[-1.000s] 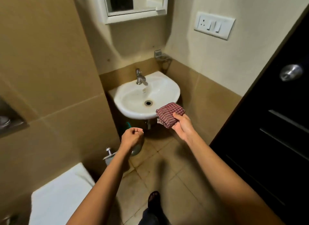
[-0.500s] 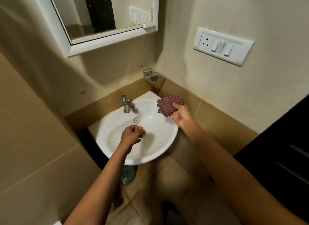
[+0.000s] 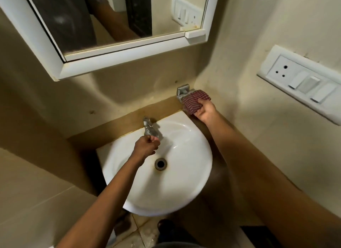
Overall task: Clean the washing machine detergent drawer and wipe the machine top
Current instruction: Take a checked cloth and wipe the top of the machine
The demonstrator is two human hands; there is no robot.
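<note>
The right hand (image 3: 205, 110) is at the far right corner of the white sink (image 3: 184, 185), its fingers pinching a bunched red checked cloth (image 3: 193, 102) that hangs just past the rim and overlaps a small metal holder (image 3: 182, 90) on the wall. The left hand (image 3: 146, 146) is over the basin with its fingers curled in at the near end of the tap (image 3: 148, 125), far of the drain (image 3: 159, 163); I cannot tell whether they grip the tap. A white-framed mirror (image 3: 60, 66) hangs above, and a switch plate (image 3: 302, 81) sits on the right wall.
</note>
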